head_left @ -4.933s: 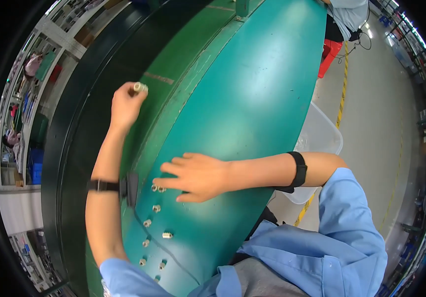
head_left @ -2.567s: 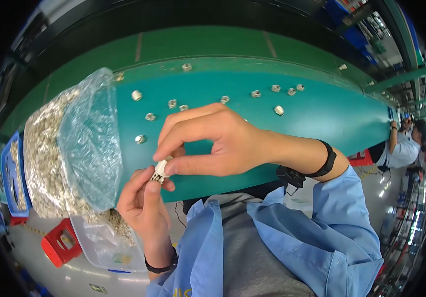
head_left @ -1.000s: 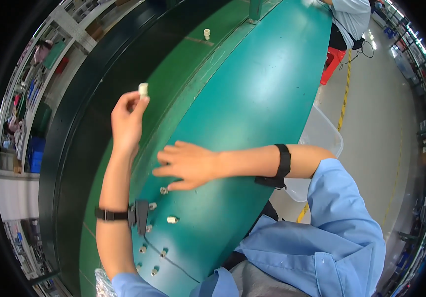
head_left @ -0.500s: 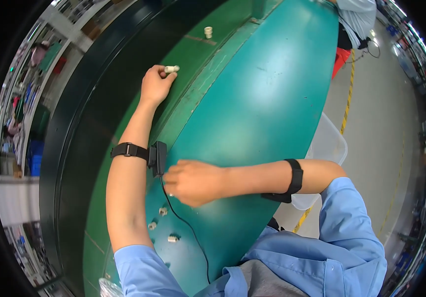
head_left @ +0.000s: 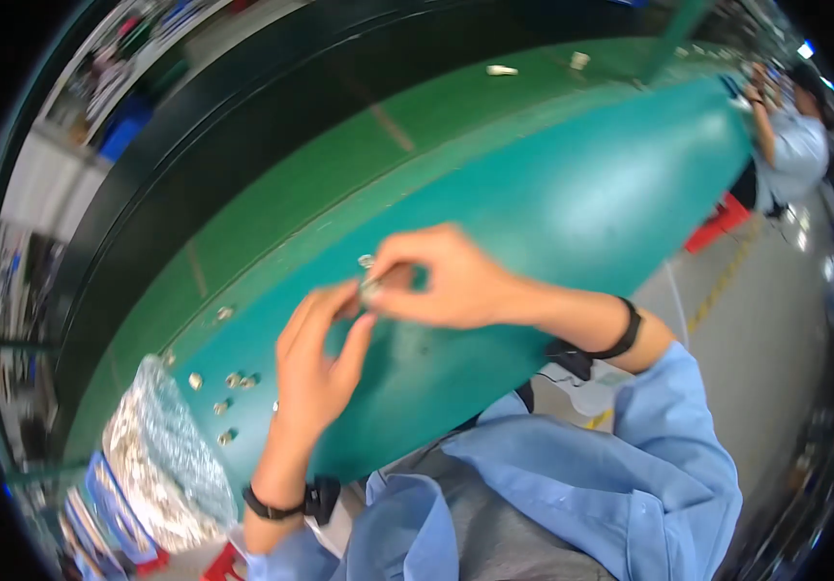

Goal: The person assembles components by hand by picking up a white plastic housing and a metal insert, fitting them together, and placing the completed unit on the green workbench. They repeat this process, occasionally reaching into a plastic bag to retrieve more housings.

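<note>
Left: clear plastic bag (head_left: pixel 180 455) near loose fittings (head_left: pixel 234 380) on the green table (head_left: pixel 407 407), apparently within easy reach. Left hand (head_left: pixel 315 358) half closed, fingertips at one small part (head_left: pixel 370 292); blur hides whether it grips. Right hand (head_left: pixel 446 276) pinches that part, probably steadying it. Farther right, beyond the table: two pale fittings (head_left: pixel 502 71).

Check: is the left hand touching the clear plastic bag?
Apart. The head view shows a strip of teal tabletop, with small fittings on it, between the left hand and the clear plastic bag.
</note>
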`<state>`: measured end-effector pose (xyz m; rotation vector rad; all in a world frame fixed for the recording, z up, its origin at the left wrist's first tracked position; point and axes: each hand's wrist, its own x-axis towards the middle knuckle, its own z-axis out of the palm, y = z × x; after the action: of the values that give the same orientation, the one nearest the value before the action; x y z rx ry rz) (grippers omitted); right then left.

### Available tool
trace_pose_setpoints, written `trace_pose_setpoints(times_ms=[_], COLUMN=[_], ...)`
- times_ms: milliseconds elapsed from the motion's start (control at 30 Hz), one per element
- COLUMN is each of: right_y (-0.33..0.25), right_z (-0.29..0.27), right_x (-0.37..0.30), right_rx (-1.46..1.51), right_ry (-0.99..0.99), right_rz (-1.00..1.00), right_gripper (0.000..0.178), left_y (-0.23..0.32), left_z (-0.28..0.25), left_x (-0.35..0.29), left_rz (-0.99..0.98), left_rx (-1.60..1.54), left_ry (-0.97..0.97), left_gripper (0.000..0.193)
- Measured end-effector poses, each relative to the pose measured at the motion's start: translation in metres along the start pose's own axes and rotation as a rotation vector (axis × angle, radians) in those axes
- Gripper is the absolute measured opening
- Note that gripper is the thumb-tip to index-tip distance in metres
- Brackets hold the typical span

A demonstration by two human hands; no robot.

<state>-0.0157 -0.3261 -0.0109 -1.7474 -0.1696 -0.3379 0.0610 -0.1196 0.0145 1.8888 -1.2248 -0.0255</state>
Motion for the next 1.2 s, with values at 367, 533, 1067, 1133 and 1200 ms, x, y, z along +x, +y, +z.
trace_pose_setpoints(times_ms=[367, 533, 1067, 1133, 1200], right_y=[0.02, 0.105, 0.162, 0.162, 0.165], right_z=[-0.027, -0.279, -0.388, -0.393, -0.403], right_x=[0.048, 0.087, 0.12, 0.111, 0.102], right_rx=[-0.433, -1.245, -1.0, -0.895, -0.921], right_ry=[-0.19, 0.353, 0.395, 0.415, 0.474], right_rz=[-0.055, 0.178, 0.645, 0.668, 0.603], right_gripper=[0.02, 0.033, 0.042, 0.039, 0.035], left_y=[-0.025, -0.029, -0.034, -0.036, -0.036], left_z=[-0.016, -0.012, 0.035, 0.034, 0.033], left_x=[-0.084, -0.087, -0.058, -0.059, -0.059], left_rz=[-0.177, -0.272, -0.514, -0.496, -0.447], left_rx=[-0.022, -0.172, -0.189, -0.207, -0.234], left_ry=[0.185, 0.184, 0.138, 0.095, 0.022], left_gripper=[0.021, 0.012, 0.018, 0.022, 0.03])
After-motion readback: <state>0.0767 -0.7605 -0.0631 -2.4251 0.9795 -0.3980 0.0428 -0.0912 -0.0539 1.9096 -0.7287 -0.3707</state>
